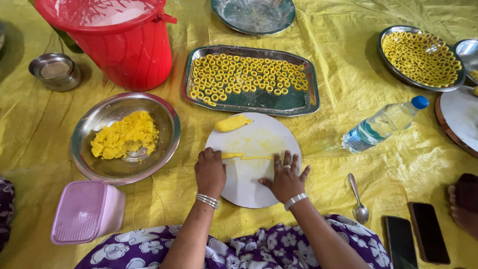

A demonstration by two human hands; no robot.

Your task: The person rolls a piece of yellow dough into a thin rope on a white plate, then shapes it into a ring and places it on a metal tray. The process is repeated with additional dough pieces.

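My left hand (210,170) and my right hand (286,177) lie palm down on a round white board (259,139). Between them stretches a thin yellow dough rope (247,157). The left hand's fingers curl over its thicker left end, and the right hand's flat fingers cover its thin right end. A yellow dough lump (232,123) rests on the board's far left part. Beyond the board stands a rectangular steel tray (259,102) holding several rows of yellow dough rings (246,75).
A steel bowl (94,119) of yellow dough sits left, with a pink box (87,211), red bucket (124,42) and small steel cup (56,71). Right: water bottle (381,124), round ring-filled plate (420,57), spoon (357,198), two phones (416,236), another person's foot (463,206).
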